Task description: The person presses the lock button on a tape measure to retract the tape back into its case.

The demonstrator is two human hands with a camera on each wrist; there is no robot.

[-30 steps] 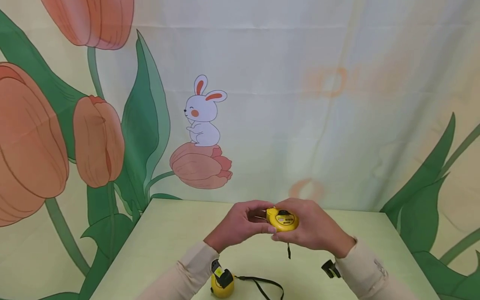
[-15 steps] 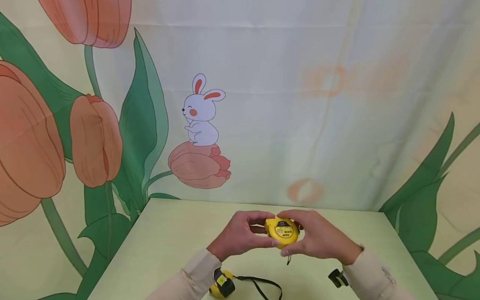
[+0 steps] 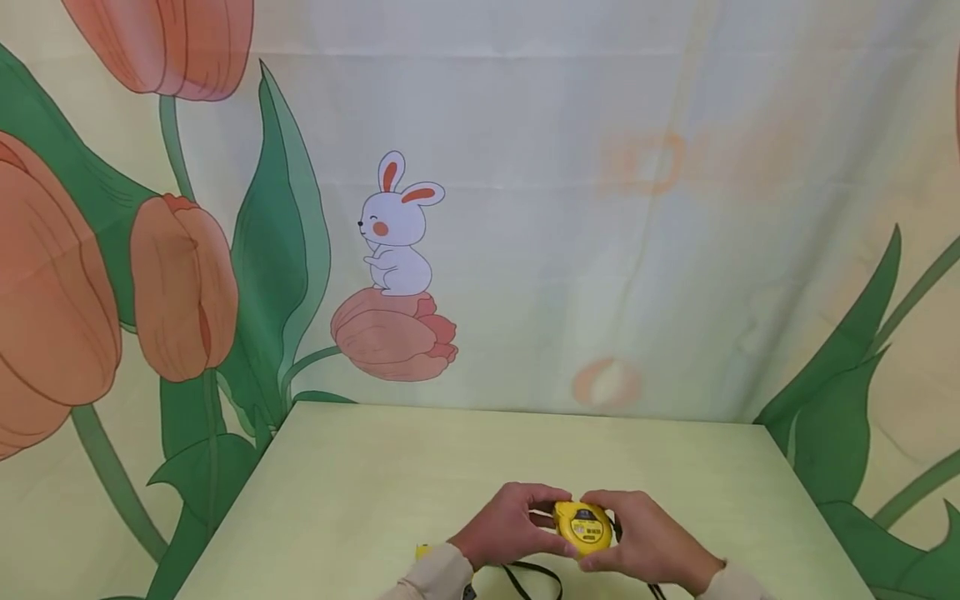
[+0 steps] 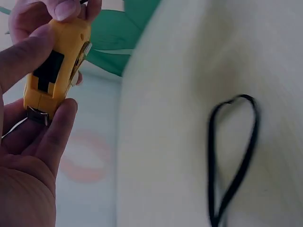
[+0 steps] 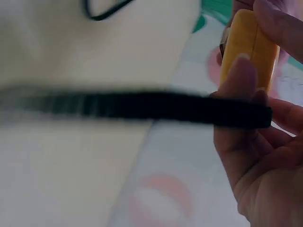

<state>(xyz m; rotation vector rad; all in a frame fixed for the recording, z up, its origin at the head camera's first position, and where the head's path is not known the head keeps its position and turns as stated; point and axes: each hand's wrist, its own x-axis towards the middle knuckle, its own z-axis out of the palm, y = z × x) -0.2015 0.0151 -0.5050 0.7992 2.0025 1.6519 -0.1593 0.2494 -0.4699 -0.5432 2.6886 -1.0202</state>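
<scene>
A yellow tape measure (image 3: 583, 527) is held up between both hands, its labelled face turned to the head camera. My left hand (image 3: 517, 527) pinches its left side with thumb and fingers. On the other side, my right hand (image 3: 647, 533) grips it by thumb and fingers. In the left wrist view the tape measure (image 4: 59, 64) shows a dark panel, with the metal hook (image 4: 38, 115) at its lower end. A black wrist strap (image 5: 165, 109) hangs from it, blurred across the right wrist view.
A second yellow tape measure (image 3: 423, 550) on the pale green table (image 3: 360, 467) is mostly hidden behind the left sleeve (image 3: 438, 573). Its black strap (image 3: 551, 573) loops to the right. Behind the table hangs a backdrop (image 3: 525, 250) printed with tulips and a rabbit.
Both hands have lowered the tape measure toward the front of the table and slightly right. The right fingers have shifted to its side, showing more label. The left sleeve now covers most of the second tape measure.
</scene>
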